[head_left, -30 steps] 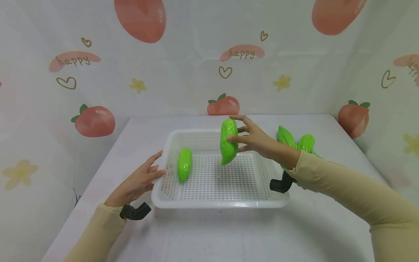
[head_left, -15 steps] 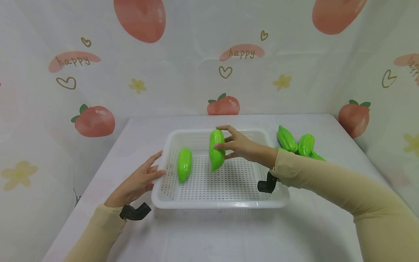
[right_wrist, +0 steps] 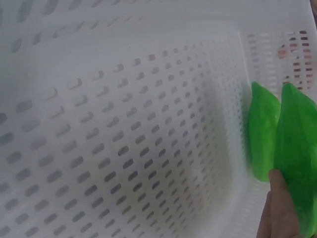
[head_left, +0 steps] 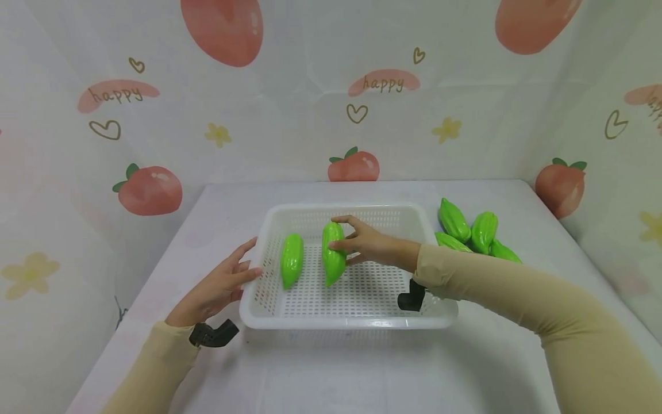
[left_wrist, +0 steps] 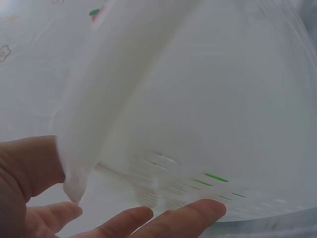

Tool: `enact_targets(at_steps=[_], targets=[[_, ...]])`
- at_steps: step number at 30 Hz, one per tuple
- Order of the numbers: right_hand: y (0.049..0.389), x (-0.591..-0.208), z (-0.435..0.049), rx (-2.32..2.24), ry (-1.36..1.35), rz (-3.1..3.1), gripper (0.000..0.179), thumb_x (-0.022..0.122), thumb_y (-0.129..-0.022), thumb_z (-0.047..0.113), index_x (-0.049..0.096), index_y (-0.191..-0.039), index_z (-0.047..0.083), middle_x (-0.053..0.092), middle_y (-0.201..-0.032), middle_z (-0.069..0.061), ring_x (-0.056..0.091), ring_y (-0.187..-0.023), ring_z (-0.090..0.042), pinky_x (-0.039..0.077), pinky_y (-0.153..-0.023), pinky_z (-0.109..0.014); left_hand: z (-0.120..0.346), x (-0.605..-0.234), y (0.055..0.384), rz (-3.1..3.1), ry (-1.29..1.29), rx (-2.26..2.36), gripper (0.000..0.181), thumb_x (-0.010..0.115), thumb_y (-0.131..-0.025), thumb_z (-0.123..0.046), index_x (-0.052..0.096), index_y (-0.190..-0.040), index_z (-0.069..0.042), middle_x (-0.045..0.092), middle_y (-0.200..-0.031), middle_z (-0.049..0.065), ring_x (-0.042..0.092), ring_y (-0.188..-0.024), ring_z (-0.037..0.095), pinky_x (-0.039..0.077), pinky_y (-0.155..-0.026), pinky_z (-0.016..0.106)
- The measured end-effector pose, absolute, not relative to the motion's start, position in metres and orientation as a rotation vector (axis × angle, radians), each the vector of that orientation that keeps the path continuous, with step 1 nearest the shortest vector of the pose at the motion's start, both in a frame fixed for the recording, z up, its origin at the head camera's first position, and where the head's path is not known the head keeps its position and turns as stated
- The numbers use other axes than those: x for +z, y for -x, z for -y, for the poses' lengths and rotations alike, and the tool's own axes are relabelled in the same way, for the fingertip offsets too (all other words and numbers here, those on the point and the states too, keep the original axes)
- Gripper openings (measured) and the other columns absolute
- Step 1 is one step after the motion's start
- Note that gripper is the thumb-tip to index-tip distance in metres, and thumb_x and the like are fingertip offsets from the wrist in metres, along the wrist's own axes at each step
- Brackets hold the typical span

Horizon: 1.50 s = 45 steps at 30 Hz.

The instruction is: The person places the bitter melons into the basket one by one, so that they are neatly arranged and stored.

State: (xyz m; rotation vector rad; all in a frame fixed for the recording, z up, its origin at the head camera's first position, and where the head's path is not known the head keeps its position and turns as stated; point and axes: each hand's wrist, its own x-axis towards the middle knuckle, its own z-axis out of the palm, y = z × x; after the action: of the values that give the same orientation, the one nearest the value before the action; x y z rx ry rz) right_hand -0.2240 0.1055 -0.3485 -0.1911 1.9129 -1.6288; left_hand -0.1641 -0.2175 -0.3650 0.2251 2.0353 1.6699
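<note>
In the head view, my right hand (head_left: 374, 244) pinches a glossy bright-green gourd (head_left: 333, 261), thumb on its near side and fingers round the back. The pointed end hangs downward, low inside a white perforated plastic basket (head_left: 346, 322). A second green gourd (head_left: 292, 261) lies along the basket's left side, a narrow gap away. The right wrist view shows the held gourd (right_wrist: 297, 153) overlapping the lying one (right_wrist: 262, 131). My left hand (head_left: 219, 287) holds the basket's left rim; the left wrist view has the thumb over the rim and the fingers (left_wrist: 188, 218) along the outer wall.
Several more green gourds (head_left: 453, 221) lie in a group on the white table (head_left: 331, 374), right of the basket and partly behind my right forearm. A patterned cloth (head_left: 289, 115) hangs behind the table and along both sides.
My right hand has carried the gourd leftward and lower, toward the one lying in the basket. The left hand and the basket stay in place.
</note>
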Motion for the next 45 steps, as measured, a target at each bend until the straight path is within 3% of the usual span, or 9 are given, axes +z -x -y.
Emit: enact_targets(at_steps=[28,36,45], targets=[[0.233,-0.383,-0.074,-1.619,0.073,-1.877,0.069,0.066,-0.092,0.014,0.027,-0.149,0.023,0.056,-0.124,-0.021,0.064,-0.105,-0.031,0.054,-0.088,-0.047,0.217,-0.366,0.165,-2.054,-0.231,1.649,0.079,0.058,-0.098,-0.021,0.005,-0.156,-0.031,0.048,-0.139,0.023,0.063,-0.108,0.03,0.054,-0.088,0.045],[0.238,-0.388,-0.07,-1.587,0.066,-1.925,0.073,0.068,-0.091,0.017,0.027,-0.15,0.026,0.048,-0.083,-0.008,0.053,-0.078,-0.019,0.056,-0.084,-0.045,0.218,-0.365,0.164,-2.035,-0.238,1.655,0.078,0.057,-0.098,-0.02,0.005,-0.156,-0.031,0.048,-0.14,0.023,0.063,-0.109,0.03,0.053,-0.089,0.044],[0.242,-0.39,-0.064,-1.603,0.063,-1.922,0.073,0.068,-0.09,0.016,0.028,-0.15,0.027,0.042,-0.068,-0.004,0.045,-0.066,-0.016,0.056,-0.082,-0.044,0.217,-0.365,0.165,-2.064,-0.224,1.639,0.079,0.058,-0.097,-0.021,0.005,-0.156,-0.031,0.046,-0.141,0.023,0.062,-0.109,0.03,0.053,-0.088,0.045]])
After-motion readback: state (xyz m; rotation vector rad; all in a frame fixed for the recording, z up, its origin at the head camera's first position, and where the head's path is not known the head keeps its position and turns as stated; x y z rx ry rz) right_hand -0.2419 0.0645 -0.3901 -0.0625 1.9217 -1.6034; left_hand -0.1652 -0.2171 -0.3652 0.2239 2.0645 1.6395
